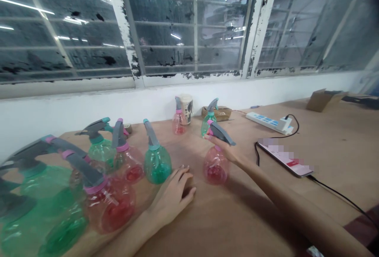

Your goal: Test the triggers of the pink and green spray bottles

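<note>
The right hand [221, 149] reaches in from the lower right on a bare forearm, wrist raised, and is clasped around the grey trigger head [221, 133] of a pink plastic spray bottle [215, 166]. Its fingers [206, 137] wrap the head from the near side, gripping it firmly. The bottle stands upright just below those fingers, with a darker red pool at its bottom, and its base is level with the tabletop, though I cannot tell whether it is lifted.

The left hand [173, 196] lies palm down on the tan table [237, 225], its fingers loosely curled and holding nothing. Its knuckles sit just beside a teal spray bottle [157, 165], to the right of it. Further left of those fingers, a crowd of red and green spray bottles [109, 205] stands close together.

Beyond the right fingertips stand a green spray bottle [208, 126] and a wicker tray [216, 113], then a small pink spray bottle [179, 122] against a paper cup [186, 109]. To the right of the fingers lie a white power strip [268, 122] and a phone [284, 158] on a black cable.
</note>
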Available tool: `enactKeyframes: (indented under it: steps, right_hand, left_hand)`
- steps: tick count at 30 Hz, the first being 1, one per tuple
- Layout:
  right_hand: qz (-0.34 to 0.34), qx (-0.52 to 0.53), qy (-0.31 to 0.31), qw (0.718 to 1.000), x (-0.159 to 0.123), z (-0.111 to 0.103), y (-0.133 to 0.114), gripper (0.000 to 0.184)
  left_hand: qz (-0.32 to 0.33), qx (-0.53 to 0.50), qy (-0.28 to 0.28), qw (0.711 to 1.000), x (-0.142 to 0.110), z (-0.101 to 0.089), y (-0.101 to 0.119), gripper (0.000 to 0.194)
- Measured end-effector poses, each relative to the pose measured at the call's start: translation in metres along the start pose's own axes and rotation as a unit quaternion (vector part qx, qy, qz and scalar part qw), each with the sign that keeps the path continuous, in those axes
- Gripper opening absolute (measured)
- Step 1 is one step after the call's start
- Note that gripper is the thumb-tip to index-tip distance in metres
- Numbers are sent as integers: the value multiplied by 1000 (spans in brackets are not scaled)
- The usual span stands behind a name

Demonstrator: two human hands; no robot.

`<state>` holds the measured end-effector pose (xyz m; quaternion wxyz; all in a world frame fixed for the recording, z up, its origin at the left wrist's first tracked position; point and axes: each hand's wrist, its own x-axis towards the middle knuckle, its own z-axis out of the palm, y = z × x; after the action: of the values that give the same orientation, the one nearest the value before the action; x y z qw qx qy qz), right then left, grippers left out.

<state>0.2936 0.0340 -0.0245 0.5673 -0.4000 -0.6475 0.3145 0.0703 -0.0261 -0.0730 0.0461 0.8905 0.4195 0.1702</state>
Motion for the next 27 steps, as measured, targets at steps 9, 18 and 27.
enactKeyframes:
  steps: [9,18,27]
  right_hand:
    - [-2,48,-16,999,11,16,11,18]
    - [-52,55,-18,997,30,39,9,21]
    - [-24,54,-23,998,30,41,15,31]
  left_hand:
    - [-4,8,-6,1000,-2,1,0,27]
    - [-12,-5,9,1000,-3,-1,3,28]
    - [-17,-12,17,1000,-4,1,2,29]
